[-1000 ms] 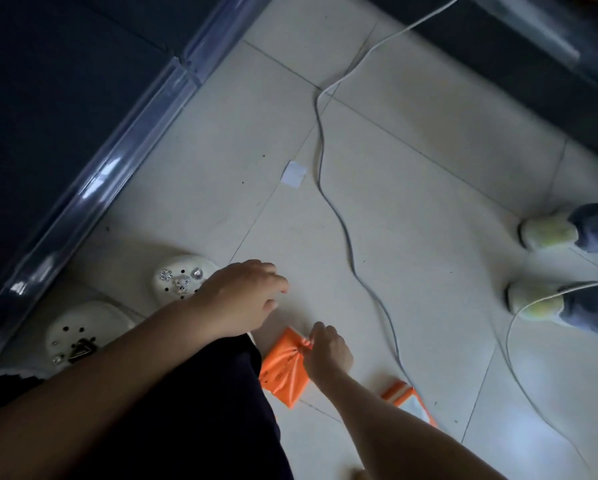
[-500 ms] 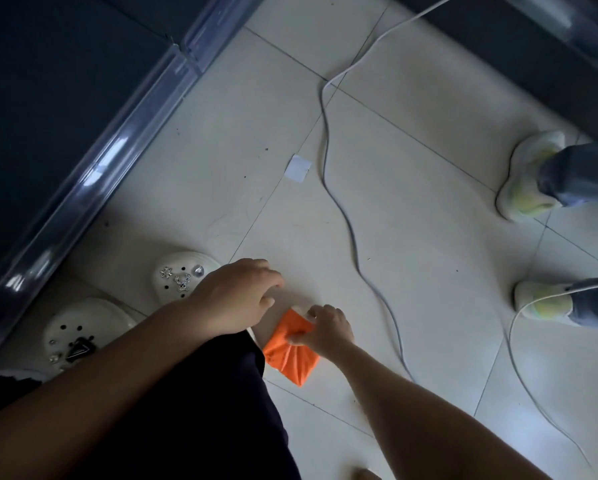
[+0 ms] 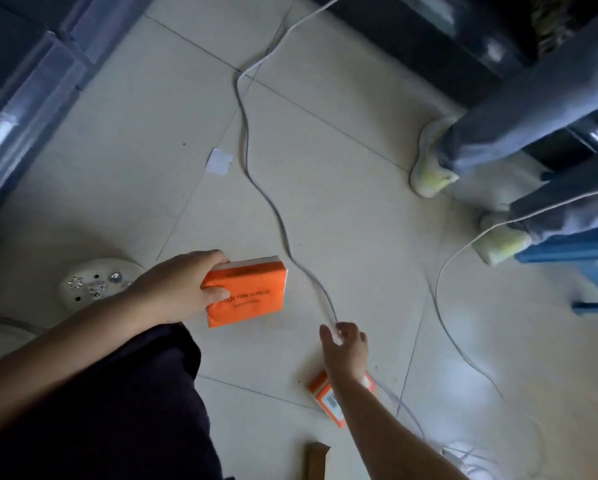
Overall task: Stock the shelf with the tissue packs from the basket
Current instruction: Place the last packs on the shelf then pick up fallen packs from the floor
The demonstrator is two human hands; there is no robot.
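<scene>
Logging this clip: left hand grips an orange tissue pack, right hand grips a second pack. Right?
Not quite. In the head view the right hand is open; the second pack lies on the floor under its wrist. The left hand does grip an orange tissue pack.

Scene is dimly lit. Soft glare is seen on the floor (image 3: 464,379) lower right, so light probably comes from above. Shelf edge (image 3: 24,109) and trouser legs (image 3: 533,109) are motion-blurred. Lines are bowed near the borders.
</scene>
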